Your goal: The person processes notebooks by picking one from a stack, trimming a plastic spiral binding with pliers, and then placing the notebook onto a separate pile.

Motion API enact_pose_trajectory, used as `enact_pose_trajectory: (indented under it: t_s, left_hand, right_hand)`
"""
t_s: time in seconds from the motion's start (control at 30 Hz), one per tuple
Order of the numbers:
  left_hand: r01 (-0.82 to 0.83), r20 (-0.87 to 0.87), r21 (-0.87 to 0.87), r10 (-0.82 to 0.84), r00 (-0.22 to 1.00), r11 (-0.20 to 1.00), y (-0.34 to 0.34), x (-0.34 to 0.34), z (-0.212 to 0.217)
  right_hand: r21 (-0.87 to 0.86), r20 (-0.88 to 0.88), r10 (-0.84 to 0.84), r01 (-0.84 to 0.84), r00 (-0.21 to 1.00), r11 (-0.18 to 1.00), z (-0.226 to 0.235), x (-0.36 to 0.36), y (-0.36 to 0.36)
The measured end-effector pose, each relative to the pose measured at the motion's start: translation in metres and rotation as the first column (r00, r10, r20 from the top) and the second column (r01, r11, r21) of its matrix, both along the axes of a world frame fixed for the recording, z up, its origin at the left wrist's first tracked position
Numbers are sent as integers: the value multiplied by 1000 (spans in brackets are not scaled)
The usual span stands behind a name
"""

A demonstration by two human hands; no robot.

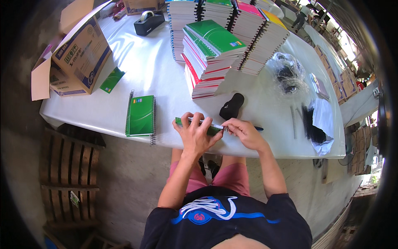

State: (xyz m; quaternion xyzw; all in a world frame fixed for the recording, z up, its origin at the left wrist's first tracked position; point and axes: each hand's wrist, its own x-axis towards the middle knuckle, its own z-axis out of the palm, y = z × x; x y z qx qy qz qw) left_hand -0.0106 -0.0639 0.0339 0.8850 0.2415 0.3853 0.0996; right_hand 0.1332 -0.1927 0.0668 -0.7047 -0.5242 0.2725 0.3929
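Close to the table's near edge, my left hand [194,135] grips a green-covered notebook [214,130], fingers over its top and thumb along the near side. My right hand [246,132] is closed in a pinch at the notebook's right end; whatever is between those fingertips is too small to make out. Left of my hands lies a green notebook [141,115] with spiral coils along its sides. Just beyond my right hand is a black, rounded object [232,106], and a dark pen [258,128] lies beside that hand.
Tall stacks of notebooks [213,66] stand at the table's middle and back. An open carton [81,60], a green cover [112,80] and a tape dispenser [149,23] sit leftward. Clear plastic wrap [287,72] and black coils [314,126] lie right. Wooden slats [70,166] stand below left.
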Motion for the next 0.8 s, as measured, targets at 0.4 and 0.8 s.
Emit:
enact_pose_trajectory:
  t_s: [0.4,0.8]
  left_hand:
    - [34,-99,-36,-37,994,999,4,-10,1]
    - [118,-44,-61,-120,992,991,11,-16,-1]
  right_hand:
    - [31,-137,-32,37,990,999,16,-5,-3]
    - [-42,592,162,-171,790,984,9,67,27]
